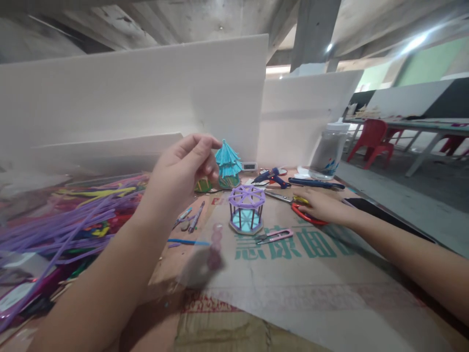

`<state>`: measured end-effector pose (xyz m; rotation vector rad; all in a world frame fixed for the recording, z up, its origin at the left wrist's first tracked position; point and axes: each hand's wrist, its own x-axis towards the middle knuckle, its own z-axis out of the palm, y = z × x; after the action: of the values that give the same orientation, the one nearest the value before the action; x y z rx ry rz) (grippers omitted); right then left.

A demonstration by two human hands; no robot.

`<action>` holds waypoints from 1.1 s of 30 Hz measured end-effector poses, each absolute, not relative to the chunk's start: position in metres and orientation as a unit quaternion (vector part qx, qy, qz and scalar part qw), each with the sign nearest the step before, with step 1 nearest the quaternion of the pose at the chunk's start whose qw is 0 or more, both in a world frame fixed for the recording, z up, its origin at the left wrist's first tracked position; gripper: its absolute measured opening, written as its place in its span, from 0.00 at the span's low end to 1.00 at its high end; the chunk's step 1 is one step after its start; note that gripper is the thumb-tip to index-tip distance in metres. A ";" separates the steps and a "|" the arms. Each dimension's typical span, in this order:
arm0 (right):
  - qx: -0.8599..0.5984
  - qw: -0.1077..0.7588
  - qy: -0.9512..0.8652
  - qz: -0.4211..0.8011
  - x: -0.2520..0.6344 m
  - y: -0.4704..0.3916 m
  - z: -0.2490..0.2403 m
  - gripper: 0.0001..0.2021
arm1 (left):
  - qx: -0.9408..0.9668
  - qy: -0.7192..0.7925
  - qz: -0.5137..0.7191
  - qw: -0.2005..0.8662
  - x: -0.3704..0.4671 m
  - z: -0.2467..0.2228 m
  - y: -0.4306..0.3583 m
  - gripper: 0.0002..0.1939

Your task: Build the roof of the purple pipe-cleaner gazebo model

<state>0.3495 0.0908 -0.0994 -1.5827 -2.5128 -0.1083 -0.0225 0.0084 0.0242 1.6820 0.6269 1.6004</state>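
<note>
My left hand (198, 159) is raised at the centre, with thumb and index finger pinched at the peak of a blue fringed cone-shaped roof (227, 159). Its other fingers curl in. My right hand (317, 205) lies low on the table, its fingers wrapped over the red and yellow handles of scissors (308, 215), whose blades point left. Between my hands, a small purple pavilion frame (247, 198) with dark posts stands upright on a light-blue octagonal base. Pink thread snips (276, 236) lie in front of it.
Purple pipe cleaners (80, 215) are heaped at left, near pens (197, 216) and a blue strip (188, 242). Behind are a glue gun (273, 178), a dark-blue cutter (315, 183) and a water bottle (331, 149). A phone (384, 217) lies right. White boards (227, 88) stand behind.
</note>
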 end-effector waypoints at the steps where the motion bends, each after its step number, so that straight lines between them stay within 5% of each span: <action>1: -0.531 0.083 -0.842 -0.055 0.348 0.089 -0.096 0.24 | 0.654 0.243 0.619 0.360 -0.022 0.024 0.008 0.10; 5: -0.484 0.207 -0.846 -0.080 0.321 0.061 -0.059 0.21 | 0.659 0.269 0.609 0.351 -0.018 0.026 0.001 0.11; 9: -0.365 0.370 -0.849 0.092 0.258 0.014 -0.014 0.25 | 0.679 0.280 0.585 0.343 -0.009 0.021 -0.004 0.12; 13: -0.229 0.354 -0.866 0.268 0.203 -0.009 0.007 0.23 | 0.714 0.282 0.555 0.321 -0.003 0.014 -0.008 0.13; 18: -0.289 0.315 -0.826 0.368 0.201 -0.010 0.008 0.17 | 0.725 0.328 0.534 0.287 -0.008 0.016 -0.010 0.16; 25: -0.307 0.507 -0.796 0.125 0.230 -0.017 0.009 0.07 | 0.749 0.346 0.470 0.314 -0.004 0.008 -0.001 0.13; 33: -0.183 0.463 -0.858 -0.126 0.225 -0.005 -0.006 0.16 | 0.741 0.261 0.448 0.427 0.010 -0.004 0.004 0.16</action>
<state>0.2245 -0.0049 -0.0062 -0.4507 -2.1101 -0.3101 0.0097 0.0043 -0.0044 1.8499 0.6516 1.1198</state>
